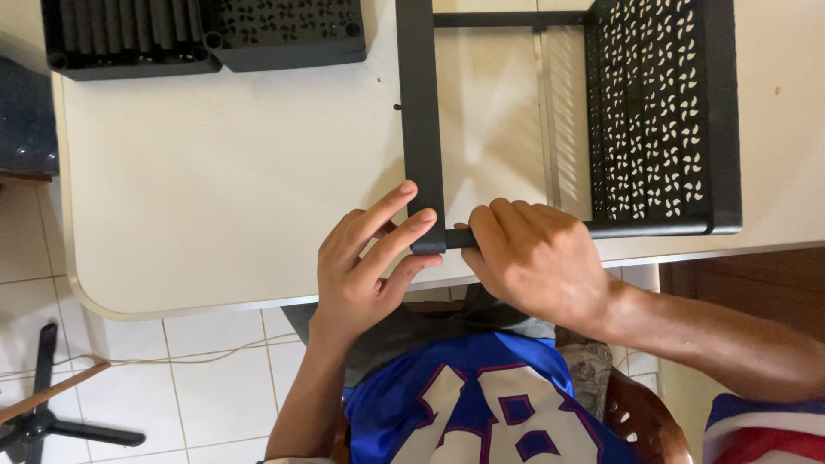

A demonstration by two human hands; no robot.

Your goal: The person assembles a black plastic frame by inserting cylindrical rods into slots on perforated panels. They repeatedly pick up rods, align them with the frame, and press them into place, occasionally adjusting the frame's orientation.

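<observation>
Closest to me, my left hand (365, 258) comes up from below with the wrist bent. Its fingers (404, 232) are stretched out and half open, pinching the bottom end of the flat black bar (421, 129) at the near edge of the white surface (223, 198). My right hand (537, 253) reaches in from the right, knuckles up, fingers curled tight around the thin black rod (460, 238) where it meets the bar. Further out, the perforated black shelf panel (662, 112) sits joined to that frame. Way back, two more black panels (206, 34) lie at the far edge.
</observation>
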